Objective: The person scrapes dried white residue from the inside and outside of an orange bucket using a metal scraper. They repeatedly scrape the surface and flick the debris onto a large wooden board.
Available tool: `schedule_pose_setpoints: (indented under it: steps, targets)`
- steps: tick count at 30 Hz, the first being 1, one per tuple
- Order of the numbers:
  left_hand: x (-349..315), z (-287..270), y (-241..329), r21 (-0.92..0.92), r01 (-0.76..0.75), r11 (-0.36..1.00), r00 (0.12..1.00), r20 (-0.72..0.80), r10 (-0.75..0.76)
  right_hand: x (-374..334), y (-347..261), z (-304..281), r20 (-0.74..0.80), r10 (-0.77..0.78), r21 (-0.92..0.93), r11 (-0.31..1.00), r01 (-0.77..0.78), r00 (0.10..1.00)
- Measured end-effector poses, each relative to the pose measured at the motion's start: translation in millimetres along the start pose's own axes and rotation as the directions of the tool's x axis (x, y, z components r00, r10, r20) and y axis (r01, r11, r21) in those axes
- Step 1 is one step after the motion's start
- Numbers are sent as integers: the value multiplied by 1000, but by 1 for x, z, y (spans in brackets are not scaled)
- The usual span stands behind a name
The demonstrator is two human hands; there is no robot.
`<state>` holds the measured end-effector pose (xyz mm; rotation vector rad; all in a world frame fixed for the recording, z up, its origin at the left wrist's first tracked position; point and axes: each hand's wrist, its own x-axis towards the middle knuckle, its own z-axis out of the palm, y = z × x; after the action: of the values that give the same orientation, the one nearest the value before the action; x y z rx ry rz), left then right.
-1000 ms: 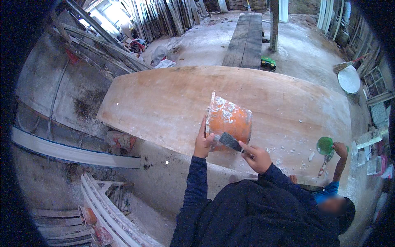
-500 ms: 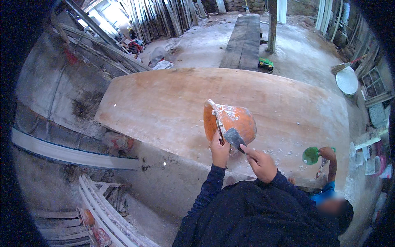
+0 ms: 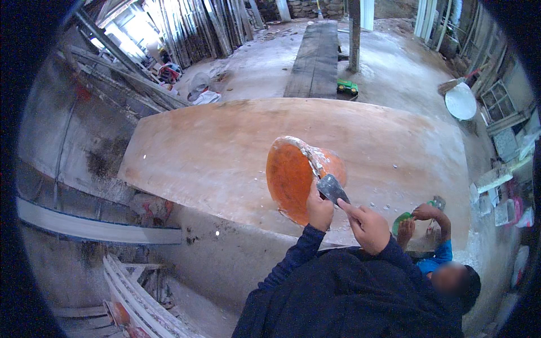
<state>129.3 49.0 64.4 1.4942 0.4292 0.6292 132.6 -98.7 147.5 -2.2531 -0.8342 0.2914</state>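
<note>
An orange bucket [image 3: 288, 176] is tipped on its side above the wooden board, its mouth turned to the left and its rim crusted with white residue. My left hand [image 3: 320, 210] is closed on the bucket's rim. In my right hand [image 3: 371, 226] is a scraper [image 3: 332, 188] with a flat grey blade, my fingers wrapped round its handle. The blade lies against the outer side of the rim, just above my left hand. The bucket's base is partly hidden behind the rim and the blade.
The large wooden board [image 3: 203, 135] carries scattered white crumbs. At my right a person in a blue sleeve [image 3: 443, 251] handles a green container [image 3: 402, 222]. Beyond stand a dark plank [image 3: 313, 56], a post [image 3: 354, 39], a green toy vehicle [image 3: 347, 87] and a white basin [image 3: 461, 102].
The bucket has turned so that more of its inside shows. The scraper has moved along the rim with my hand. The other person now has both hands by the green container.
</note>
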Motion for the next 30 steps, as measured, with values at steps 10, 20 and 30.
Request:
schedule_pose_setpoints:
  steps: [10,20,30]
  targets:
    - [-8,2,16,-207,111,972,991,90,-94,11,0,-4,-43,-1,25,1000,2,999]
    - [-20,-7,11,-151,120,981,982,160,-96,9,-13,-26,32,34,-99,995,-30,999]
    - [-12,-56,-7,-126,105,986,994,13,-104,20,15,-15,49,133,427,893,-141,990]
